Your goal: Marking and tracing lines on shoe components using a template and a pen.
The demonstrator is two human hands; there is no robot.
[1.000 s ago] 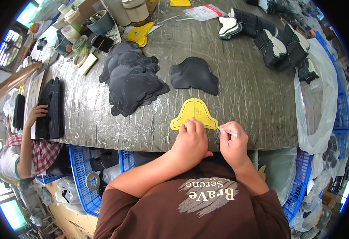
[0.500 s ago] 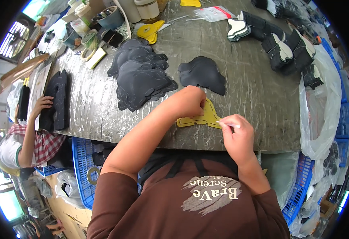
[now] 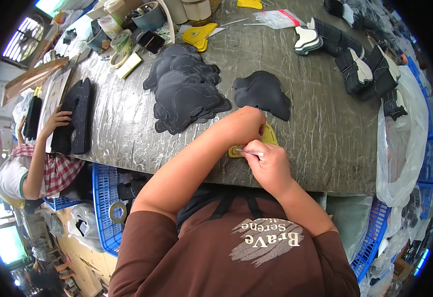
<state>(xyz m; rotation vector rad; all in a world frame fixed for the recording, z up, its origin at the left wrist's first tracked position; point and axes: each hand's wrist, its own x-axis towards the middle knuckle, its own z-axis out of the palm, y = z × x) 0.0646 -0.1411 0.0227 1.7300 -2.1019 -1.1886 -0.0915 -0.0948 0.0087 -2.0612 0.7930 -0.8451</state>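
Yellow template (image 3: 271, 137) on table (image 3: 325, 143), near front edge, mostly hidden by both hands, visible only in bits. Right hand (image 3: 270, 166) w/ thumb and fingers closed round thin white pen (image 3: 259, 154); hard to judge if touching template. Left hand (image 3: 251, 121) over template, fingers bent down, tips hidden: can't tell how far open or w/ what grip. Just beyond, small black stack (image 3: 263, 94); to left, bigger black heap (image 3: 186, 94), lower pcs covered. Farther, another yellow pc (image 3: 249, 3), cut off at top.
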